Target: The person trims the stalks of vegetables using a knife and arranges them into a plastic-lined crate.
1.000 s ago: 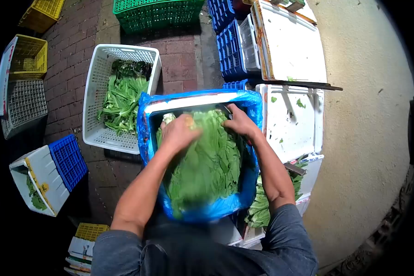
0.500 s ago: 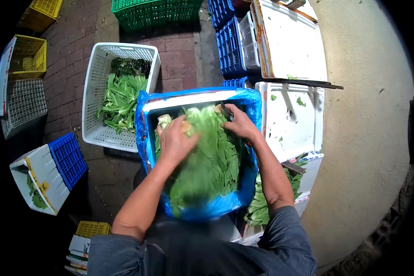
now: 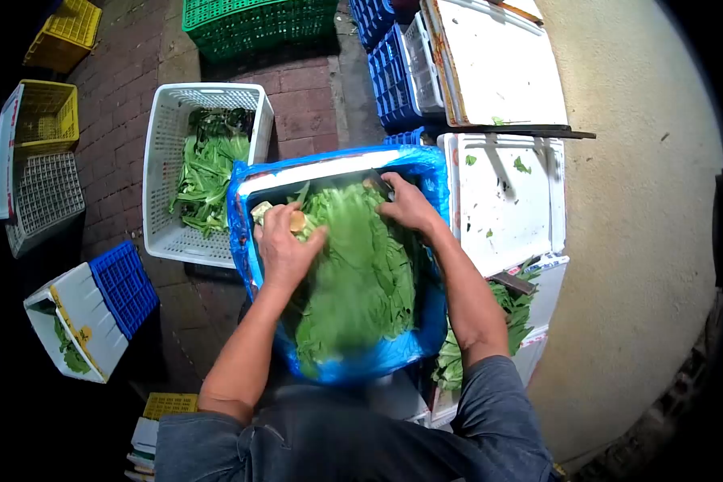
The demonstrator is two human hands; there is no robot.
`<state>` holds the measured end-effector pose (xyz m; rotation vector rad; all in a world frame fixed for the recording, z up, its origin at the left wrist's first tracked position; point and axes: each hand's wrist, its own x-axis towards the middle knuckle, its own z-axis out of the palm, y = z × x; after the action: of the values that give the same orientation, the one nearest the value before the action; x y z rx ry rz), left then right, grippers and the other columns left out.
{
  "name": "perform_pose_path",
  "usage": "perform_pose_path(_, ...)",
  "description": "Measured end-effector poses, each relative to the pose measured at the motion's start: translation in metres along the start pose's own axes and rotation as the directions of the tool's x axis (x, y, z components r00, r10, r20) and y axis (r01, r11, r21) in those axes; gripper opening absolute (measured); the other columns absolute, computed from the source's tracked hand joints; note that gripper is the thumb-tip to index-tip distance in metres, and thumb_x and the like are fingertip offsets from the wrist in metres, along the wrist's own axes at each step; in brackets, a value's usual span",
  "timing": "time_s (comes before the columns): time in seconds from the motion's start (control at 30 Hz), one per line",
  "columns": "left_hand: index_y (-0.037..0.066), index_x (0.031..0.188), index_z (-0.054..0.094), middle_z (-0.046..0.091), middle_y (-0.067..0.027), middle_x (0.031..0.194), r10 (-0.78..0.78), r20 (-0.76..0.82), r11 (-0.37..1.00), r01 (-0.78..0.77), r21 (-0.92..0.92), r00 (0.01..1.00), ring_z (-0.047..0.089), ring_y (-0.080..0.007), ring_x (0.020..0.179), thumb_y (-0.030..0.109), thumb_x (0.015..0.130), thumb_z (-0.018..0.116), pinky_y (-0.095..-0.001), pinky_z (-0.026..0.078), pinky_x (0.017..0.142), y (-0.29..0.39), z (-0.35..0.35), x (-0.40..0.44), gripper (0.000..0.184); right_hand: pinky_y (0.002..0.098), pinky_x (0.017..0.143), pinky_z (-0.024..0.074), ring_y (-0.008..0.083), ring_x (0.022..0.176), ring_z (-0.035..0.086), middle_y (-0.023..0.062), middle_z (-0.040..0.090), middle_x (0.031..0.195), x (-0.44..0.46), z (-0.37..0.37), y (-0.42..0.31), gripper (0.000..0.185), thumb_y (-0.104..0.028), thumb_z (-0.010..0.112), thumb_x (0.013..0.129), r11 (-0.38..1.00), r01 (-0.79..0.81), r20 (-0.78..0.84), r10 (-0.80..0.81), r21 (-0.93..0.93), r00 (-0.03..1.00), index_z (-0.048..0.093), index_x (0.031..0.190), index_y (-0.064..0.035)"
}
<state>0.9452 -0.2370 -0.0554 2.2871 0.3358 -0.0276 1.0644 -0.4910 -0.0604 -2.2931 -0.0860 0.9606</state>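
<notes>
Leafy green vegetables (image 3: 357, 273) lie packed in a box lined with blue plastic (image 3: 341, 365), directly in front of the body. My left hand (image 3: 285, 245) rests on the stem ends at the box's upper left, fingers apart around a round cut stem. At the upper right of the box, my right hand (image 3: 407, 202) is closed around a dark, thin object that looks like a knife (image 3: 386, 186); its fingertips touch the leaves. Much of that object is hidden by the hand.
A white crate (image 3: 157, 177) with greens stands to the left. A green crate (image 3: 261, 24) is at the top. White foam boxes (image 3: 510, 209) and blue crates (image 3: 392, 80) line the right. Yellow crates (image 3: 44, 116) and a tilted white box (image 3: 96, 309) are far left.
My left hand has shifted left and slightly down over the stem ends. The view has moved a little, and the right hand stays at the box's upper right.
</notes>
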Motion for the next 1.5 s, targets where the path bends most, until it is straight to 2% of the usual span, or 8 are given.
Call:
perform_pose_path(0.43,0.001,0.121,0.059,0.066,-0.0187,0.110,-0.060,0.060,0.993,0.066,-0.102,0.996,0.064,-0.0337,0.102,0.026,0.079,0.078,-0.0407,0.049,0.091,-0.017,0.004,0.012,0.052,0.0467,0.090,0.0498,0.0420,0.105,0.063,0.0243,0.065,0.115,0.009,0.011,0.007,0.057,-0.023,0.071,0.079,0.979,0.050,-0.119,-0.075,-0.199,0.990,0.053,0.129,-0.0022)
perform_pose_path(0.57,-0.001,0.124,0.058,0.067,-0.0194,0.114,-0.108,0.081,0.967,0.123,-0.221,0.991,0.065,-0.0280,0.106,0.023,0.082,0.076,-0.0357,0.049,0.093,-0.026,-0.003,0.010,0.053,0.0446,0.087,0.0513,0.0405,0.102,0.062,0.0218,0.064,0.113,-0.023,0.050,-0.014,0.044,-0.012,0.067,0.079,0.944,0.234,-0.495,-0.323,-0.235,0.807,0.059,0.120,0.0022)
perform_pose_path(0.63,-0.002,0.125,0.057,0.067,-0.0190,0.113,-0.107,0.073,0.958,0.123,-0.261,0.992,0.065,-0.0279,0.105,0.022,0.082,0.076,-0.0358,0.049,0.092,-0.026,-0.008,0.006,0.053,0.0453,0.086,0.0512,0.0383,0.101,0.063,0.0185,0.066,0.112,-0.031,0.062,-0.033,0.036,-0.016,0.064,0.083,0.988,0.132,-0.343,-0.153,-0.083,0.927,0.064,0.117,-0.0040)
perform_pose_path(0.8,-0.001,0.125,0.058,0.067,-0.0164,0.111,-0.039,0.038,0.966,0.048,-0.256,0.999,0.066,-0.0240,0.102,0.017,0.080,0.077,-0.0342,0.050,0.091,-0.028,-0.013,-0.001,0.052,0.0478,0.082,0.0510,0.0397,0.095,0.063,0.0188,0.063,0.112,0.005,0.097,-0.029,0.044,-0.035,0.070,0.085,0.947,0.259,-0.417,-0.317,-0.191,0.852,0.063,0.115,-0.0036)
perform_pose_path(0.9,0.000,0.122,0.059,0.066,-0.0189,0.108,-0.024,0.032,0.960,0.032,-0.279,0.999,0.065,-0.0346,0.099,0.020,0.076,0.080,-0.0398,0.051,0.088,-0.026,-0.018,-0.004,0.054,0.0488,0.082,0.0512,0.0403,0.093,0.064,0.0203,0.062,0.108,0.008,0.101,-0.057,0.052,-0.042,0.072,0.082,0.977,0.012,-0.291,-0.075,-0.212,0.954,0.063,0.113,-0.0006)
perform_pose_path(1.03,0.001,0.125,0.058,0.068,-0.0150,0.109,0.012,0.028,0.967,-0.004,-0.254,1.000,0.066,-0.0249,0.099,0.016,0.081,0.075,-0.0349,0.051,0.090,-0.026,-0.030,-0.015,0.050,0.0512,0.081,0.0516,0.0414,0.094,0.065,0.0242,0.061,0.108,0.018,0.100,-0.075,0.054,-0.046,0.071,0.083,0.945,-0.166,-0.308,0.074,-0.282,0.948,0.061,0.104,0.0028)
perform_pose_path(1.2,0.000,0.123,0.058,0.069,-0.0141,0.108,0.009,0.009,0.952,-0.006,-0.307,1.000,0.067,-0.0241,0.099,0.015,0.078,0.076,-0.0347,0.051,0.090,-0.027,-0.039,-0.027,0.051,0.0492,0.079,0.0549,0.0406,0.090,0.068,0.0227,0.068,0.101,0.023,0.105,-0.072,0.044,-0.036,0.069,0.085,0.896,-0.206,-0.324,0.074,-0.393,0.943,0.060,0.106,0.0015)
perform_pose_path(1.5,0.001,0.122,0.059,0.069,-0.0120,0.106,0.059,-0.030,0.949,-0.065,-0.308,0.998,0.065,-0.0336,0.096,0.012,0.070,0.082,-0.0437,0.049,0.095,-0.005,-0.062,-0.055,0.058,0.0524,0.080,0.0513,0.0441,0.089,0.066,0.0252,0.069,0.094,-0.010,0.097,-0.080,0.033,-0.026,0.063,0.082,0.964,-0.254,-0.334,0.214,-0.081,0.918,0.062,0.103,-0.0007)
